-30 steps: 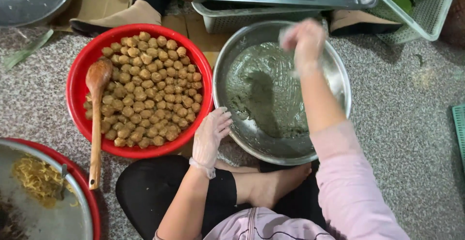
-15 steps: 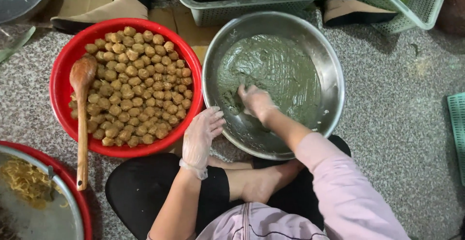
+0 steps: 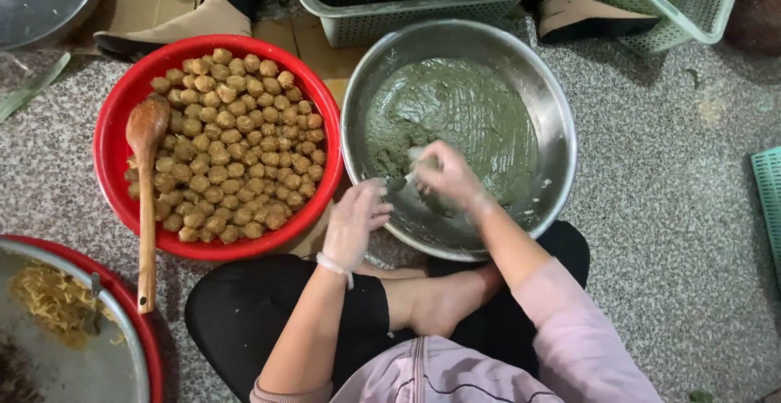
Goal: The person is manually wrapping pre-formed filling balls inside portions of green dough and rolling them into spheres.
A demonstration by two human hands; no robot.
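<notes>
Green paste (image 3: 464, 118) coats the inside of the steel bowl (image 3: 553, 118) on the floor. Right hand (image 3: 443, 177) is down in it, fingers bunched around a clump; gloved left hand (image 3: 354, 222) rests loosely spread on the rim, beside the red basin (image 3: 114, 139) of brown balls (image 3: 232, 147).

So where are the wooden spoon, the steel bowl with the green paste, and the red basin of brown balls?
wooden spoon (image 3: 146, 208): head view, middle of its handle.
steel bowl (image 3: 561, 139): head view, bare right rim.
red basin (image 3: 110, 139): head view, left rim.

The person wears a pink long-sleeved top, black trousers, thin clear gloves, and goes barefoot.
</notes>
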